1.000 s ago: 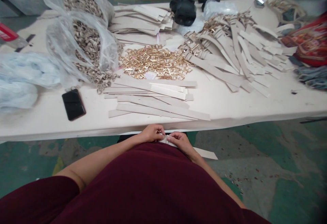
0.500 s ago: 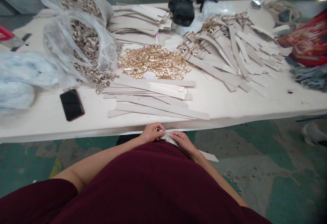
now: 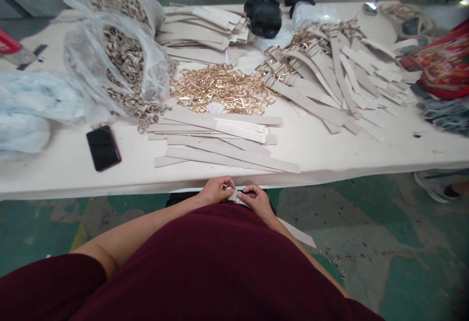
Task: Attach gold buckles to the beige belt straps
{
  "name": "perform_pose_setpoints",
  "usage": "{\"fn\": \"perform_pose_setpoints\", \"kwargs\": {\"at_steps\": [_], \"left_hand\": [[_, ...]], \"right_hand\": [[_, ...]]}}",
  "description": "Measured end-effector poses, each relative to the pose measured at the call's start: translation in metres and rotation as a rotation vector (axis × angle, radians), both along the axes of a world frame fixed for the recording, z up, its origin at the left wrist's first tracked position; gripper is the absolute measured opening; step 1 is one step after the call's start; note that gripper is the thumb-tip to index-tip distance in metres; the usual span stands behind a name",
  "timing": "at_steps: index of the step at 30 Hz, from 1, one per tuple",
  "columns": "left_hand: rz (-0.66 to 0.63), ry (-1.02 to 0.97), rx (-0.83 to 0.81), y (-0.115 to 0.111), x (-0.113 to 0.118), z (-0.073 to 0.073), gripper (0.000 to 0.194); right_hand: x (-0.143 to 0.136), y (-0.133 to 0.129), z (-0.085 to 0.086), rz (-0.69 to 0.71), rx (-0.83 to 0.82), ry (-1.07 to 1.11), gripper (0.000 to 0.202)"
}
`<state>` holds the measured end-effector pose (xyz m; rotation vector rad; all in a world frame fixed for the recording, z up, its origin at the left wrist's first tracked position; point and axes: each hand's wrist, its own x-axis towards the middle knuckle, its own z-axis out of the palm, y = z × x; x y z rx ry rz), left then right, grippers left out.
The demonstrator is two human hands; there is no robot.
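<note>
At the table's front edge, close to my body, my left hand [image 3: 217, 190] is closed on one end of a pale grey-beige strap [image 3: 298, 233]. A bit of gold metal, probably a buckle, shows at those fingertips, though most of it is hidden. My right hand [image 3: 258, 200] pinches the same strap just to the right with thumb and finger. From under my right forearm the strap's free end sticks out over the floor. Loose flat straps [image 3: 227, 154] lie on the table just beyond my hands, with a heap of gold buckles [image 3: 223, 89] behind them.
Clear plastic bags of small beige loops [image 3: 124, 50] stand at the left, near a black phone [image 3: 103, 148]. Straps with buckles [image 3: 322, 74] are piled at the right, more straps [image 3: 205, 28] at the back. A red printed bag [image 3: 445, 64] lies far right. Someone's shoe [image 3: 434, 187] shows beyond the table.
My right fingers have shifted slightly left along the strap, and its free end hangs a little lower. The shoe at the right has moved left into fuller view.
</note>
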<state>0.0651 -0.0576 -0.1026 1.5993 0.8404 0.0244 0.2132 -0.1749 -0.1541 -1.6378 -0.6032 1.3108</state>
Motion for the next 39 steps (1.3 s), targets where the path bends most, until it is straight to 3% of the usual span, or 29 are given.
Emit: {"fn": "perform_pose_setpoints", "kwargs": {"at_steps": [2,5,9,12,14,17,20,22,23,25,28,31,34,39], "left_hand": [[-0.003,0.004,0.018,0.001,0.001,-0.001,0.018],[-0.006,0.009,0.05,0.001,0.003,-0.002,0.018],[-0.01,0.032,0.085,0.0,0.002,-0.002,0.018],[-0.017,0.028,0.065,-0.003,-0.003,0.008,0.021],[-0.018,-0.036,0.014,-0.003,-0.005,0.025,0.023],[0.005,-0.154,0.064,0.005,-0.002,0.066,0.024],[0.095,-0.254,0.256,0.028,0.004,0.109,0.023],[0.168,-0.308,0.319,0.052,0.004,0.122,0.025],[0.202,-0.326,0.325,0.066,0.003,0.121,0.025],[0.274,-0.34,0.324,0.096,-0.002,0.106,0.027],[0.357,-0.282,0.321,0.135,-0.012,0.067,0.028],[0.387,-0.188,0.281,0.153,-0.02,0.036,0.032],[0.386,-0.189,0.287,0.157,-0.024,0.026,0.031],[0.445,-0.236,0.335,0.157,-0.027,0.022,0.032]], "right_hand": [[0.003,-0.002,0.0,0.069,0.088,-0.142,0.038],[0.009,-0.002,0.004,0.289,0.208,-0.409,0.039],[0.014,-0.001,0.017,0.51,0.162,-0.708,0.035],[0.014,-0.006,0.035,0.61,0.19,-0.939,0.035],[0.014,-0.008,0.055,0.613,0.298,-1.076,0.034],[0.019,0.001,0.102,0.517,0.498,-1.291,0.032],[0.031,0.031,0.153,0.46,0.661,-1.461,0.035],[0.041,0.061,0.173,0.474,0.719,-1.528,0.035],[0.046,0.079,0.176,0.489,0.731,-1.544,0.035],[0.055,0.116,0.168,0.511,0.73,-1.539,0.032],[0.062,0.167,0.133,0.548,0.716,-1.434,0.024],[0.057,0.196,0.104,0.552,0.696,-1.346,0.02],[0.041,0.206,0.098,0.545,0.717,-1.33,0.032],[0.001,0.214,0.102,0.72,0.788,-1.393,0.042]]}}
